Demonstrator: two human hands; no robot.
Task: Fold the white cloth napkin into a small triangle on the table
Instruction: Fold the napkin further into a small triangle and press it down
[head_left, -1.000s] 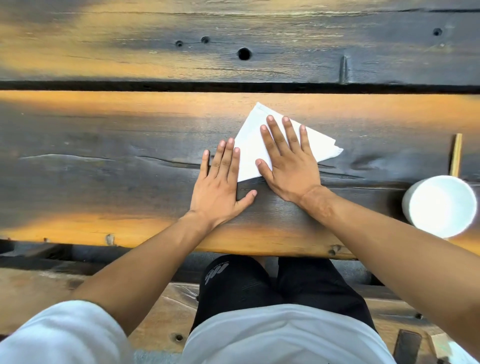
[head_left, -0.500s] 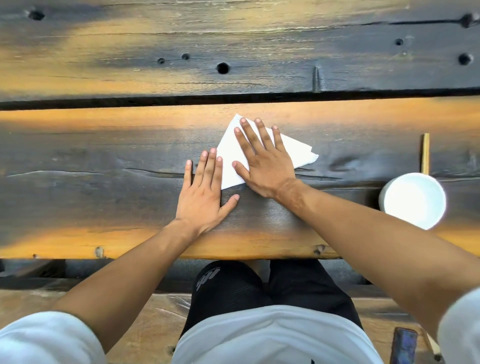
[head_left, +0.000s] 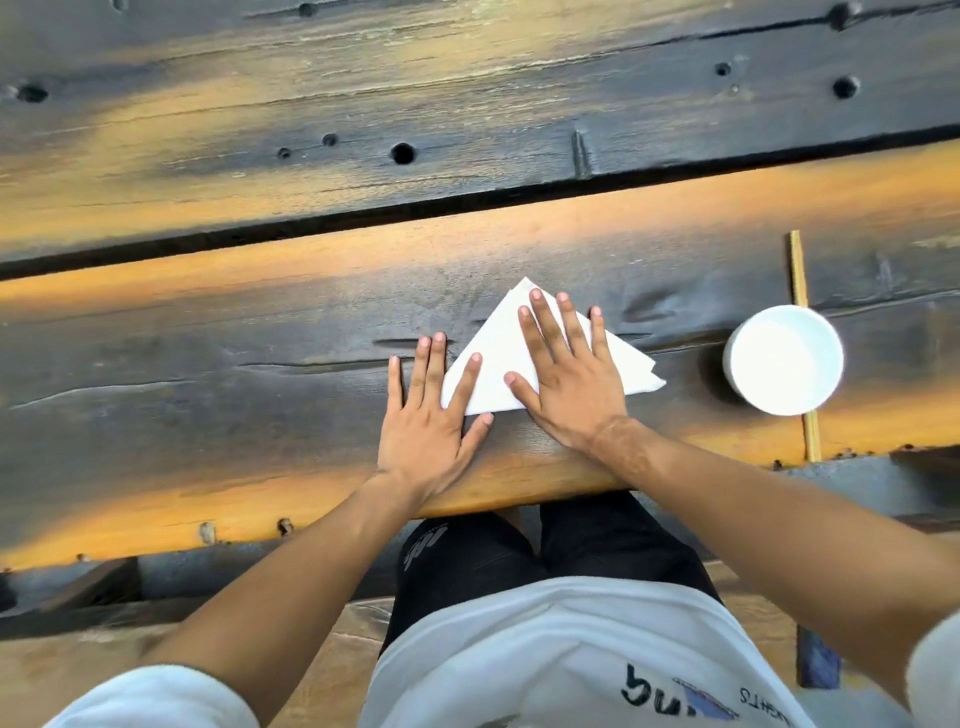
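Observation:
The white cloth napkin (head_left: 496, 364) lies flat on the dark wooden table (head_left: 208, 389) as a small triangle, apex pointing away from me. My right hand (head_left: 566, 374) lies flat on its middle and right part, fingers spread, hiding much of the cloth. My left hand (head_left: 428, 415) rests palm down at the napkin's left corner, with the index finger and thumb on the cloth and the other fingers on bare wood. Neither hand grips anything.
A white cup (head_left: 783, 359) stands to the right of the napkin, on top of a thin wooden stick (head_left: 800, 291). A dark gap (head_left: 467, 205) between planks runs across the table beyond the napkin. The table's near edge is just below my wrists.
The camera view has shifted and tilted, so the napkin and cup appear further right. My hands stay pressed flat on the napkin; the left index finger now lies on the cloth.

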